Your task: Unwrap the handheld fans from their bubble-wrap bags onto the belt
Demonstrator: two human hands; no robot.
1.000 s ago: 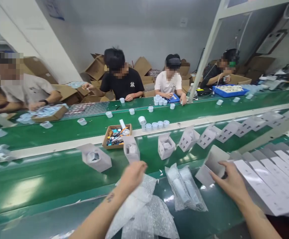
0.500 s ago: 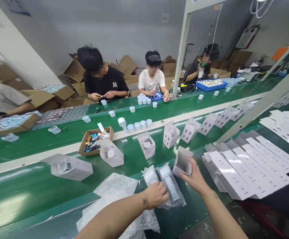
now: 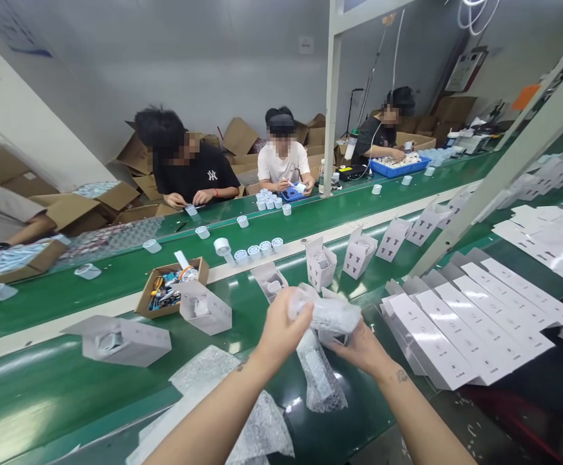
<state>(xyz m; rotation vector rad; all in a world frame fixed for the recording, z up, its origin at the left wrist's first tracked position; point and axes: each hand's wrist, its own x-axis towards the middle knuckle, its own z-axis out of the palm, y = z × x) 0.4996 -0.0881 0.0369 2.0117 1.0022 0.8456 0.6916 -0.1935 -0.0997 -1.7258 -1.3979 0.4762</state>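
Observation:
My left hand (image 3: 281, 323) grips a bubble-wrapped package (image 3: 334, 316) and holds it tilted across the mouth of a white box. That box (image 3: 332, 338) is in my right hand (image 3: 365, 352), largely hidden behind the package. How far the package reaches into the box I cannot tell. A second bubble-wrapped package (image 3: 319, 374) lies on the green surface below my hands. Loose bubble wrap sheets (image 3: 214, 374) spread under my left forearm. Just beyond my hands stands an open white box (image 3: 268, 281) with something white inside.
Open filled boxes (image 3: 126, 342) line the green belt (image 3: 24, 387). Flat white cartons (image 3: 456, 336) are stacked at right, beside a slanted metal post (image 3: 494, 161). A cardboard tray of small parts (image 3: 146, 303) sits at left. Several people work across the belt.
My left hand has lifted one bubble-wrapped package from beside the other and brought it up to the box in my right hand. The view has shifted slightly to the right.

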